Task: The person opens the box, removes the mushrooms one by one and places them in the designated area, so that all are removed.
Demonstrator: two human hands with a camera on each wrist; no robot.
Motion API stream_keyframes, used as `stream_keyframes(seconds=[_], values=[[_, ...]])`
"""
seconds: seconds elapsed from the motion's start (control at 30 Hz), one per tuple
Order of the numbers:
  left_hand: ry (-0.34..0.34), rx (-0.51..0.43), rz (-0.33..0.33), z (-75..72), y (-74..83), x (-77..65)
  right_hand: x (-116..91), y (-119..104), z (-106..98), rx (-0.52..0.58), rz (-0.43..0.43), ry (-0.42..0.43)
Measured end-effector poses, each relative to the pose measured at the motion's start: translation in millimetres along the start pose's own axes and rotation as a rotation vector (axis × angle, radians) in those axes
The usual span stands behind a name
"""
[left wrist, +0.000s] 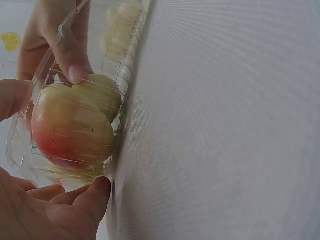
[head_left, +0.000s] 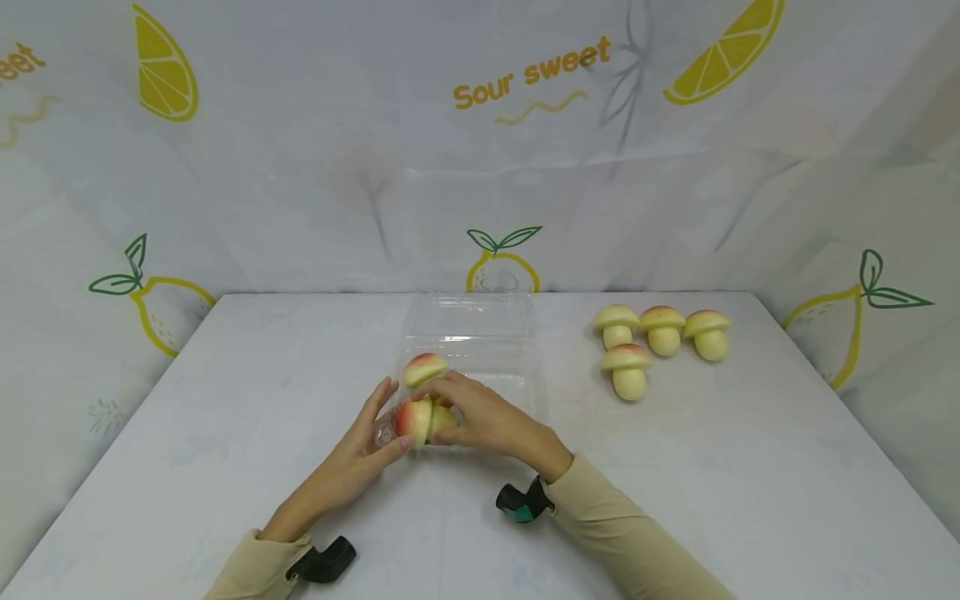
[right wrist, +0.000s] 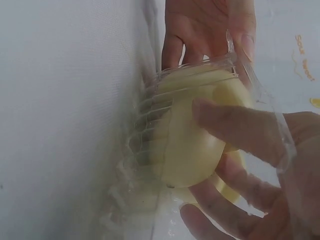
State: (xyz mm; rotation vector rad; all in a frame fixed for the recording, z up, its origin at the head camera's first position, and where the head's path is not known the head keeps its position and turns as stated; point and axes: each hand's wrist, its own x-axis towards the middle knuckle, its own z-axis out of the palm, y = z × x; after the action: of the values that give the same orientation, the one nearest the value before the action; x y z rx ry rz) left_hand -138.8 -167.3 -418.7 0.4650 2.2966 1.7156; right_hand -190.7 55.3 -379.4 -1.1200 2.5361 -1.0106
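Backdrop (head_left: 300, 200): "Sour sweet" | right fingers (head_left: 453, 390): pinching mushroom (head_left: 442, 417) | left fingers (head_left: 375, 402): wide, touching clear box (head_left: 525, 392)

Above your right fingers (head_left: 456, 390), the clear container (head_left: 517, 393) is open; you can pass there. To their left, your left hand (head_left: 356, 460) obstructs; just beyond, a mushroom-shaped piece (head_left: 423, 370).

1. Box (head_left: 513, 387) — one.
2. Mushrooms (head_left: 629, 383): six in sight — two inside the box, four to its right.
3. Left hand (head_left: 358, 457), right hand (head_left: 483, 417): two, both at the box.
4. Wrist cameras (head_left: 324, 562): two, nearer than the box.
5. Printed lemons (head_left: 504, 272): three, left of, behind and right of the box.
6. Printed slices (head_left: 167, 71): two, beyond the box.
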Motion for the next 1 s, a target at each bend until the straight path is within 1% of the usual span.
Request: stream_keyframes(seconds=[0.2,0.33,0.57,0.77,0.9,1.0], values=[[-0.006,-0.008,0.006,-0.3,0.3,0.2,-1,2,-3,-0.050,-0.026,-0.027],[-0.008,-0.003,0.018,-0.3,1.1,0.1,-3,4,-6,-0.054,-0.017,-0.055],[-0.003,0.003,0.024,0.4,1.7,0.3,-8,7,-13,0.013,0.053,-0.094],[0.000,-0.018,0.018,0.9,1.6,0.5,-13,8,-22,0.094,0.133,-0.108],[-0.001,-0.022,0.018,0.9,1.5,0.7,-15,8,-27,0.092,0.176,-0.117],[-0.001,-0.018,0.020,0.8,1.0,1.1,-15,9,-28,0.065,0.178,-0.122]])
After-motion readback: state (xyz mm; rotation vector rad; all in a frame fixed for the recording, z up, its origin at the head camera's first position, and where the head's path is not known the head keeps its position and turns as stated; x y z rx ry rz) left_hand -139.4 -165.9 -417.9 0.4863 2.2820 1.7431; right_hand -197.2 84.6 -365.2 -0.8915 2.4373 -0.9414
